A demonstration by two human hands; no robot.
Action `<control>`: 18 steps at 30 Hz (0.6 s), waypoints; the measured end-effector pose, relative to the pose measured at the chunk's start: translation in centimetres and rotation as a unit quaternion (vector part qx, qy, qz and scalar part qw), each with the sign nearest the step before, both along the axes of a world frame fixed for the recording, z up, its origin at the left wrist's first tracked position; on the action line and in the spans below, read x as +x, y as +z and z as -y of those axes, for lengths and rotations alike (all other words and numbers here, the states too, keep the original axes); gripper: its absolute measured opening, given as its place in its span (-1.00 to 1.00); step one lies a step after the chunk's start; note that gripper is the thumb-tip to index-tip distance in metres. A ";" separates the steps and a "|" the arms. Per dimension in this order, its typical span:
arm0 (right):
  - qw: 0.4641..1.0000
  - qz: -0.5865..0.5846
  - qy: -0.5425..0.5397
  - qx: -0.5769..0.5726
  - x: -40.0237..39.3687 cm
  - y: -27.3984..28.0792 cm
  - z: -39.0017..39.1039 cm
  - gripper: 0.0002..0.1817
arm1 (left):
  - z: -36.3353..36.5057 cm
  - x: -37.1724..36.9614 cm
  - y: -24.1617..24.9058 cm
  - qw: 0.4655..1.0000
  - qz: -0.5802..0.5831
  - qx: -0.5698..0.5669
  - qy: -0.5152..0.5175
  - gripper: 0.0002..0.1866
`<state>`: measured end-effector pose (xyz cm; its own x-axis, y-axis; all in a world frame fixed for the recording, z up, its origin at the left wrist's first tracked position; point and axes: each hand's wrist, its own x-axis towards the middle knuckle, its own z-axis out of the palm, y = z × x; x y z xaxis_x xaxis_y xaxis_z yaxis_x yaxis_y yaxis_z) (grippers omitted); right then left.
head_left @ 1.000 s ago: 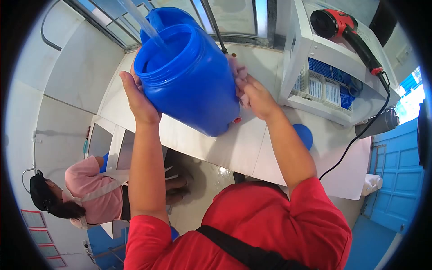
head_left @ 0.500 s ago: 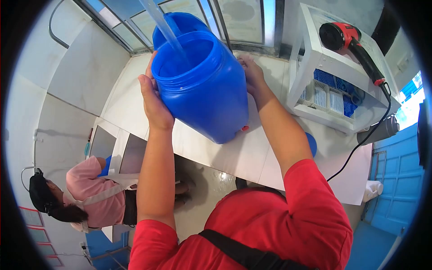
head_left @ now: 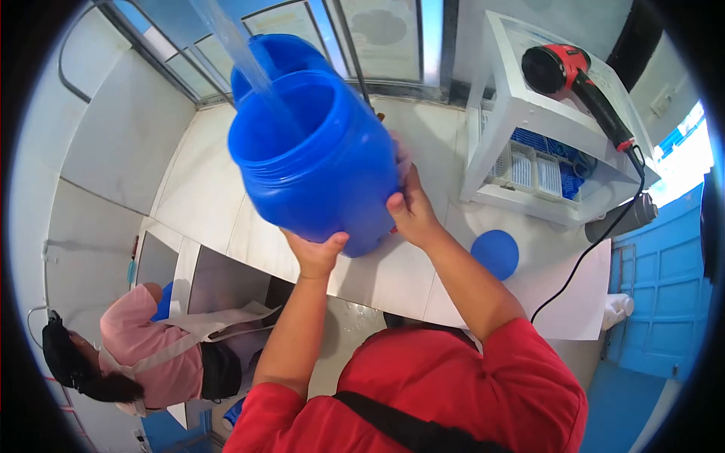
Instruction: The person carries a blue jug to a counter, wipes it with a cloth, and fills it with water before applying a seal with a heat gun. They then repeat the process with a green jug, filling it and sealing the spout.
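Note:
A blue plastic barrel is tilted in my hands over the white counter, its wide threaded mouth open and facing up and left. My left hand supports its lower front side, thumb pressed on the wall and the other fingers hidden beneath. My right hand grips the right side close to the base, its fingers partly hidden. A translucent, tube-like column slants from the top edge into the mouth. Directly behind the mouth is another blue plastic piece. A flat blue disc lies right of my right arm.
A white shelf unit holds baskets, with a red and black heat gun on top and its cord hanging over the counter. Left, a person in pink works by open cabinets. A window backs the counter.
The barrel has shifted left and slightly down in view. My left hand went from the rim's side to the lower front; my right hand moved down toward the base.

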<state>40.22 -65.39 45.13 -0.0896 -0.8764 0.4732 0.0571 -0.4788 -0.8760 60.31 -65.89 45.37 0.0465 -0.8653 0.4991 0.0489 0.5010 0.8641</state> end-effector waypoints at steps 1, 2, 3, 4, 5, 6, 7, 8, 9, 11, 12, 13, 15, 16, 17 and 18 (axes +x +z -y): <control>0.999 -0.001 -0.015 -0.033 0.2 0.3 0.8 0.11 | 0.7 0.2 0.0 1.000 -0.002 -0.005 -0.003 0.40; 0.997 -0.002 -0.031 -0.066 0.3 0.5 1.4 0.13 | 1.2 0.4 0.1 1.000 -0.002 -0.010 -0.007 0.38; 0.997 -0.003 -0.041 -0.064 0.4 0.5 1.8 0.13 | 1.4 0.4 0.4 1.000 -0.003 -0.016 -0.001 0.36; 0.997 -0.004 -0.032 -0.067 0.3 0.4 2.1 0.08 | 1.5 0.4 0.4 1.000 -0.004 -0.015 -0.012 0.36; 0.997 -0.008 -0.034 -0.070 0.0 0.2 2.3 0.05 | 1.6 0.4 0.4 1.000 0.001 -0.023 0.002 0.36; 0.997 -0.011 -0.036 -0.074 -0.2 0.0 2.5 0.03 | 1.7 0.3 0.4 0.999 0.004 -0.033 0.015 0.35; 0.997 -0.039 -0.026 -0.067 -0.5 0.1 2.6 -0.04 | 1.8 0.4 0.1 0.999 0.013 -0.040 0.029 0.36; 0.996 -0.054 -0.029 -0.064 -1.3 0.1 2.3 -0.07 | 1.9 0.4 -0.1 0.999 0.011 -0.043 0.014 0.36; 0.995 -0.069 -0.031 -0.061 -2.1 0.4 2.0 -0.10 | 1.9 0.2 0.0 0.998 0.018 -0.059 0.030 0.34; 0.991 -0.128 -0.024 0.003 -3.7 4.0 0.2 -0.28 | 2.0 0.4 -0.4 0.995 0.047 -0.073 0.056 0.34; 0.987 -0.157 -0.019 0.036 -4.5 6.2 -0.8 -0.36 | 1.9 0.3 -0.3 0.995 0.045 -0.076 0.045 0.34; 0.986 -0.158 -0.029 0.035 -5.4 8.6 -1.9 -0.36 | 1.9 0.3 -0.3 0.994 0.044 -0.078 0.055 0.33; 0.992 -0.120 -0.026 0.007 -8.0 14.0 -4.1 -0.52 | 1.7 0.1 0.0 0.994 0.047 -0.075 0.065 0.35; 0.991 -0.124 -0.044 -0.013 -9.6 16.5 -5.0 -0.58 | 1.6 0.0 0.2 0.994 0.044 -0.075 0.062 0.35; 0.979 -0.173 -0.101 -0.047 -11.8 19.1 -5.5 -0.62 | 1.4 0.0 0.4 0.994 0.049 -0.075 0.062 0.37; 0.951 -0.213 -0.212 -0.072 -13.7 22.1 -6.7 -0.66 | 1.4 0.0 0.5 0.994 0.054 -0.075 0.062 0.38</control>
